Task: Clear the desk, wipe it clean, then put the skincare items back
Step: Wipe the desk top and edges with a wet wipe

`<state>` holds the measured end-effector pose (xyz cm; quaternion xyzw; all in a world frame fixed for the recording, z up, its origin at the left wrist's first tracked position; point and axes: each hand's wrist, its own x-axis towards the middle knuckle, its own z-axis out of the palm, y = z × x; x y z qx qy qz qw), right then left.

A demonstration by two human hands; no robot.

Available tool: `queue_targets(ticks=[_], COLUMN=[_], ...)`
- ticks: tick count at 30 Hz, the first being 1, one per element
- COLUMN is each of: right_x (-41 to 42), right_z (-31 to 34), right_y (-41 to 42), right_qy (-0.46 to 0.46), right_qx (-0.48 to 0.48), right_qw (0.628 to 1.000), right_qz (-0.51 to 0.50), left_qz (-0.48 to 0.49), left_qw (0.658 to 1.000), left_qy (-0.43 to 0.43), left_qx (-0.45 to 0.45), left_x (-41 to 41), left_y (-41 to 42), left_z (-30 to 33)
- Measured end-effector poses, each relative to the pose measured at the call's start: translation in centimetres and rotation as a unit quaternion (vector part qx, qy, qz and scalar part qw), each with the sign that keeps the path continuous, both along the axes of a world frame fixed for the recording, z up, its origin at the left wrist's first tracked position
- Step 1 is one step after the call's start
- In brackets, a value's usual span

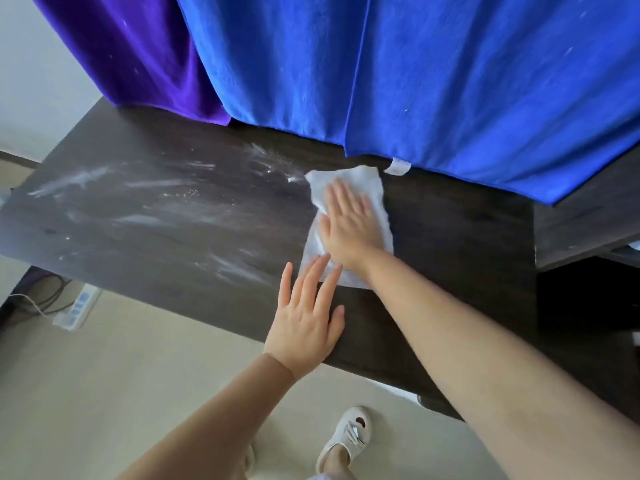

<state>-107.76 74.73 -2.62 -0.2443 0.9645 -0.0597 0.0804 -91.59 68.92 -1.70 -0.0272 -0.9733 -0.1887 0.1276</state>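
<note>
The blue cloth (pixel 433 81) is by far the biggest thing here, hanging down over the back edge of the desk (pixel 156 220), with a purple cloth (pixel 138 53) next to it toward the desk's far left corner. The desk itself is dark wood and its left half is covered in white powdery smears, can't really tell what the stuff is.

Right hand (pixel 349 226) is flat on a white wipe (pixel 349 185), fingers straight and slightly spread, pressing it onto the desk near the back edge, just under the hem of the blue cloth. Left hand (pixel 308 320) lies flat on the desk's front edge, fingers straight and close together, fingertips just touching the near corner of the wipe.

Below the desk's left end there's a power strip (pixel 78 308) on the floor with cables. Below the front edge, a white slipper (pixel 349 434).
</note>
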Motion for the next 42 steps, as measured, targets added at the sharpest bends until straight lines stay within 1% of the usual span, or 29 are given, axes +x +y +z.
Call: queue_targets(ticks=[3,5,6,7,9,11,12,13,14,15,17,19,22,24,25,26,27,28,30,31,33,34,35,36,37,40,42], right_x=[2.1,2.3,2.1,1.6,0.8,1.3,2.0,2.9,3.7,4.3,5.3,6.4,9.5,12.1,13.0,13.5,13.7,13.7,13.7,13.8,14.0,14.0,14.1,14.1,14.3,15.3,16.3], right_z=[0.6,0.8,0.8,0.8,0.6,0.6,0.5,0.6,0.5,0.4,0.4,0.4,0.7,0.6,0.8,0.7,0.4,0.1,-0.2,-0.1,0.4,0.6,0.6,0.5,0.5,0.2,0.1], right_y=[-4.0,-3.3,-2.3,-0.9,3.2,7.8,8.9,9.0,8.0,6.1,0.7,-5.7,-13.5,-15.5,-15.1,-13.8,-11.7,-9.0,-2.6,0.3,3.6,3.6,2.4,0.3,-2.4,-12.4,-18.2], right_qy=[0.031,0.025,0.021,0.016,0.010,0.016,0.012,0.004,0.000,0.000,0.002,-0.006,-0.022,-0.004,0.002,0.011,0.022,0.019,0.027,0.025,0.010,0.007,0.015,0.020,0.024,0.020,0.030], right_qx=[0.028,0.036,0.033,0.028,0.025,0.029,0.034,0.035,0.034,0.032,0.025,0.010,-0.017,-0.028,-0.023,-0.021,-0.018,-0.005,0.009,0.015,0.023,0.020,0.017,0.013,0.007,-0.016,-0.023], right_qw=[0.993,0.985,0.988,0.994,0.997,0.967,0.946,0.928,0.918,0.916,0.937,0.966,0.990,0.999,1.000,1.000,0.999,1.000,0.989,0.973,0.925,0.903,0.890,0.891,0.905,0.967,0.989], right_qz=[0.115,0.165,0.151,0.102,-0.070,-0.253,-0.322,-0.370,-0.396,-0.400,-0.349,-0.260,-0.139,-0.046,-0.003,0.020,0.017,-0.015,-0.144,-0.227,-0.379,-0.430,-0.455,-0.454,-0.424,-0.253,-0.146], left_qz=[0.045,0.053,0.053,0.055,0.072,0.086,0.086,0.086,0.087,0.084,0.073,0.069,0.068,0.073,0.074,0.074,0.074,0.074,0.074,0.073,0.070,0.067,0.065,0.062,0.061,0.065,0.070], left_qw=[0.994,0.993,0.995,0.997,0.997,0.994,0.993,0.992,0.992,0.992,0.994,0.994,0.994,0.994,0.994,0.995,0.995,0.995,0.995,0.995,0.994,0.995,0.995,0.995,0.995,0.995,0.995], left_qy=[0.014,0.012,0.006,-0.004,-0.028,-0.060,-0.074,-0.082,-0.084,-0.082,-0.073,-0.073,-0.074,-0.073,-0.069,-0.066,-0.065,-0.064,-0.066,-0.068,-0.073,-0.074,-0.074,-0.075,-0.075,-0.073,-0.067], left_qx=[0.098,0.101,0.084,0.061,0.017,-0.026,-0.041,-0.046,-0.046,-0.045,-0.045,-0.044,-0.044,-0.036,-0.034,-0.032,-0.031,-0.029,-0.026,-0.026,-0.028,-0.029,-0.030,-0.031,-0.031,-0.027,-0.017], left_x=[0.4,1.0,1.2,1.4,1.5,1.4,1.3,1.3,1.2,1.2,1.3,1.4,1.3,1.4,1.4,1.4,1.4,1.4,1.4,1.5,1.6,1.5,1.5,1.5,1.5,1.5,1.5], left_y=[-2.2,-5.9,-8.4,-11.1,-16.9,-21.7,-23.5,-24.7,-25.4,-25.7,-25.6,-25.7,-25.9,-25.9,-25.8,-25.8,-25.8,-25.8,-25.8,-25.8,-25.9,-25.9,-25.9,-25.9,-26.0,-26.0,-26.0], left_z=[0.3,0.5,0.7,0.7,0.8,0.8,0.7,0.6,0.5,0.4,0.3,0.3,0.2,0.3,0.3,0.3,0.3,0.3,0.4,0.4,0.4,0.4,0.4,0.4,0.5,0.5,0.3])
